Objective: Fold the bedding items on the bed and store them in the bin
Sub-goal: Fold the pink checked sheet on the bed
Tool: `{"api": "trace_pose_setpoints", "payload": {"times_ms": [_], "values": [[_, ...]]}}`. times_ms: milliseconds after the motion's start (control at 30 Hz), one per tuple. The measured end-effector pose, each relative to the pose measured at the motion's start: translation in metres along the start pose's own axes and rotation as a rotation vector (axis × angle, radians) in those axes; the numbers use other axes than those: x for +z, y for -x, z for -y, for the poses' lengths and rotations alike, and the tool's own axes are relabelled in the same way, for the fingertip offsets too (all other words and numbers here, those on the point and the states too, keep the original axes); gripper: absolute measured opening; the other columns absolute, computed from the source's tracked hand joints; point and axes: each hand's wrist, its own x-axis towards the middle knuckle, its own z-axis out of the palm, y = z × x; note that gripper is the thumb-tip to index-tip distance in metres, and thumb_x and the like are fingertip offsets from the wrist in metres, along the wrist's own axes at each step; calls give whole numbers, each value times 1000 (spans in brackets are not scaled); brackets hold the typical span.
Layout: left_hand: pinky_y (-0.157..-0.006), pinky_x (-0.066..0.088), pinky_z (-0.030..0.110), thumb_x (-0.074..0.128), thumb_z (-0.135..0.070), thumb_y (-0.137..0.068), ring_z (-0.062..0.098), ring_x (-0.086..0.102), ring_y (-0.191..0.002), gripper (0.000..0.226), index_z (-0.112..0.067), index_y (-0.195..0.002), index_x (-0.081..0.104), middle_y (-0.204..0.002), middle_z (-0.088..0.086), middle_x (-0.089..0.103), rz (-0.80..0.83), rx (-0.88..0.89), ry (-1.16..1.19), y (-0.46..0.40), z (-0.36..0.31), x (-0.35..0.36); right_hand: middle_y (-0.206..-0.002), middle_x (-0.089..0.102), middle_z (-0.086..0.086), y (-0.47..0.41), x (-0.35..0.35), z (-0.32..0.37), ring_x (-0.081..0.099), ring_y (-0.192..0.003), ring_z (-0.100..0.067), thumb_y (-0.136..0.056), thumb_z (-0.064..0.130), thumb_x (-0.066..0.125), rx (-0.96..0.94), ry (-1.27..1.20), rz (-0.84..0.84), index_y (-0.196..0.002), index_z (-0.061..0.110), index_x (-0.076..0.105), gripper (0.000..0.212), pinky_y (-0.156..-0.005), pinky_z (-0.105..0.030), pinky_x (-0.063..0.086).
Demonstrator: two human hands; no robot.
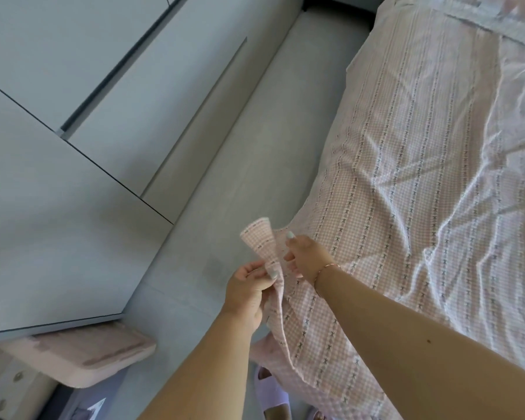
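A pink checked sheet (422, 183) with rows of small dark bows lies spread and wrinkled over the bed on the right. Its near-left corner (259, 237) is lifted off the bed edge. My left hand (249, 291) pinches that corner's edge between thumb and fingers. My right hand (308, 257) grips the same edge a little further in, thumb pointing up, a thin bracelet on the wrist. The sheet's lower part hangs down over the bed side towards my feet. No bin is in view.
A grey floor strip (240, 165) runs between the bed and pale wardrobe doors (73, 147) on the left. A pink padded stool (85, 356) stands at lower left. My foot in a lilac slipper (273, 392) shows at the bottom.
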Motion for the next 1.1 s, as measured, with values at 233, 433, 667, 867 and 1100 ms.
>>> {"api": "trace_pose_setpoints", "payload": {"times_ms": [233, 433, 667, 867, 1100], "values": [[-69, 53, 32, 67, 15, -73, 23, 66, -74, 43, -3, -111, 60, -79, 13, 67, 297, -34, -165, 29, -28, 17, -75, 53, 2, 14, -15, 35, 53, -71, -17, -84, 26, 60, -52, 123, -155, -93, 19, 52, 14, -59, -24, 41], [-56, 37, 25, 68, -29, -82, 9, 53, -63, 16, -15, -89, 65, -74, -3, 64, 210, 51, -159, 46, -64, 38, -68, 56, -4, 41, -28, 31, 50, -60, -15, -81, 21, 70, -155, 4, -118, -81, 2, 61, 21, -53, -23, 44], [-74, 57, 37, 58, -6, -93, 24, 67, -75, 12, -5, -93, 70, -90, 16, 72, 235, 155, -295, 71, -85, 64, -93, 68, -16, 69, -56, 44, 69, -85, -29, -72, -4, 74, -228, -299, 169, -115, 6, 49, 51, -79, -43, 57], [-84, 36, 44, 72, -16, -73, 32, 51, -96, 47, 10, -110, 61, -102, 21, 63, 381, 166, -431, 99, -88, 76, -80, 54, -7, 78, -108, 70, 54, -58, -17, -96, 53, 33, -201, -234, 156, -118, 46, 48, 28, -55, -28, 44], [-83, 34, 44, 78, -23, -67, 34, 49, -96, 48, 4, -103, 63, -103, 23, 56, 514, 216, -485, 155, -66, 110, -98, 61, -12, 77, -172, 95, 55, -70, -21, -98, 53, 21, -337, 706, 120, -126, 20, 58, 57, -73, -33, 46]]}}
